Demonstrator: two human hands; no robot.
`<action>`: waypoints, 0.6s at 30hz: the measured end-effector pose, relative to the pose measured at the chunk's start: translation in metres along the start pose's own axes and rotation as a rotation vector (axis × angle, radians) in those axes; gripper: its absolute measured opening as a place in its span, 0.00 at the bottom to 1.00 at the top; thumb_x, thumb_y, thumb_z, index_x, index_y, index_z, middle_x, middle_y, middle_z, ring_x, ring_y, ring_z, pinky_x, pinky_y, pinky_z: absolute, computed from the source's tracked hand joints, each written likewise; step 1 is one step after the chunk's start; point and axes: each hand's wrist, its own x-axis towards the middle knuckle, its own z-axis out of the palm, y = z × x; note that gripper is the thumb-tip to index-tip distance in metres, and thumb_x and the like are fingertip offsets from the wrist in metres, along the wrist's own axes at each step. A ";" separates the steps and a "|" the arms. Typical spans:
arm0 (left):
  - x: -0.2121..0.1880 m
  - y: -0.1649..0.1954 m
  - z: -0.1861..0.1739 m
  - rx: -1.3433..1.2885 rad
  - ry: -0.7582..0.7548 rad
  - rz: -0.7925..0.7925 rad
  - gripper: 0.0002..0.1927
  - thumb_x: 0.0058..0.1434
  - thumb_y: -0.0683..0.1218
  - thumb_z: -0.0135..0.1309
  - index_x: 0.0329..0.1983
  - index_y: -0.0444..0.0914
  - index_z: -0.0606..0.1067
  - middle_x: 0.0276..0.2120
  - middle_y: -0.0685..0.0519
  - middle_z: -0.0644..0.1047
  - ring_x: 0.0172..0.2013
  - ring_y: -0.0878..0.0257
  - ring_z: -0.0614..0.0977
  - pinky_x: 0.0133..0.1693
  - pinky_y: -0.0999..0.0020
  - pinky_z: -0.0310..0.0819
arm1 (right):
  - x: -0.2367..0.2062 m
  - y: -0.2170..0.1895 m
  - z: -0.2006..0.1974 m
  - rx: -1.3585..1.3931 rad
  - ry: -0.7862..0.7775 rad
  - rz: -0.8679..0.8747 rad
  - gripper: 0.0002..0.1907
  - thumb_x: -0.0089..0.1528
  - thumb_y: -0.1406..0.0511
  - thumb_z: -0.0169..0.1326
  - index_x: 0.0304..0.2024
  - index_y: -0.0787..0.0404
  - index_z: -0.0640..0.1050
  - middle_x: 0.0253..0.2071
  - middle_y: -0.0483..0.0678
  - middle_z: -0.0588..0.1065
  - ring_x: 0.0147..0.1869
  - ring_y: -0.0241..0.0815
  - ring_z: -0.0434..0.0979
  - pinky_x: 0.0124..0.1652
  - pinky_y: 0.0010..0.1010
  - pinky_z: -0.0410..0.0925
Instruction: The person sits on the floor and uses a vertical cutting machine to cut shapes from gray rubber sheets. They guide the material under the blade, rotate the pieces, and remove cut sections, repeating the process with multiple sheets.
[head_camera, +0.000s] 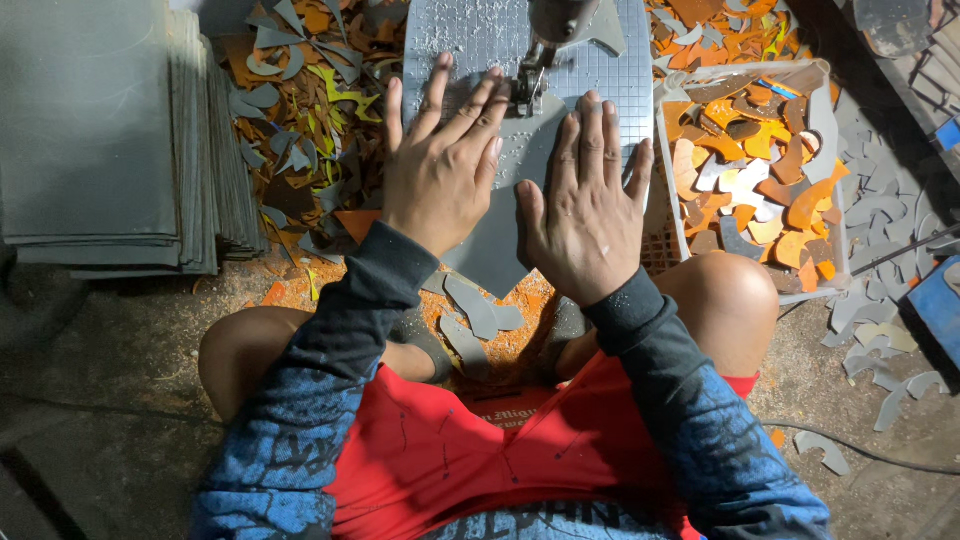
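Two hands (440, 165), one grey sheet (510, 190), one crate (825, 120), one sheet stack (110, 130)

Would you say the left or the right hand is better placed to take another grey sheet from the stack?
Probably the left hand: the stack of grey sheets lies on its side, while the right hand is nearer the crate of cut pieces.

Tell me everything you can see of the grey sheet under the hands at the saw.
The grey sheet is a thin, flat, matte piece, seemingly rubber or foam board. It lies on the gridded metal saw table, its near end tapering to a point past the table edge above the lap. The left hand and right hand press flat on it, fingers spread, either side of the blade, which meets its far part.
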 end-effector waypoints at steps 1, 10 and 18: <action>0.000 -0.001 0.001 -0.005 -0.002 0.000 0.23 0.76 0.50 0.45 0.72 0.43 0.71 0.71 0.56 0.70 0.75 0.47 0.56 0.71 0.36 0.31 | 0.000 0.000 0.000 0.005 -0.003 0.003 0.40 0.70 0.52 0.41 0.72 0.78 0.58 0.78 0.67 0.49 0.83 0.63 0.44 0.73 0.63 0.35; 0.005 -0.012 0.010 0.021 -0.005 0.033 0.20 0.76 0.49 0.44 0.68 0.44 0.74 0.69 0.56 0.72 0.75 0.44 0.56 0.71 0.34 0.31 | 0.006 -0.004 0.003 0.000 -0.015 0.029 0.40 0.70 0.52 0.39 0.72 0.79 0.58 0.78 0.68 0.47 0.83 0.64 0.41 0.73 0.62 0.34; 0.008 -0.013 0.007 0.013 -0.004 0.032 0.19 0.77 0.50 0.44 0.68 0.44 0.75 0.69 0.55 0.73 0.74 0.45 0.57 0.71 0.34 0.32 | 0.011 -0.005 0.003 0.008 -0.033 0.038 0.41 0.70 0.51 0.39 0.73 0.80 0.57 0.78 0.69 0.46 0.83 0.63 0.40 0.73 0.62 0.33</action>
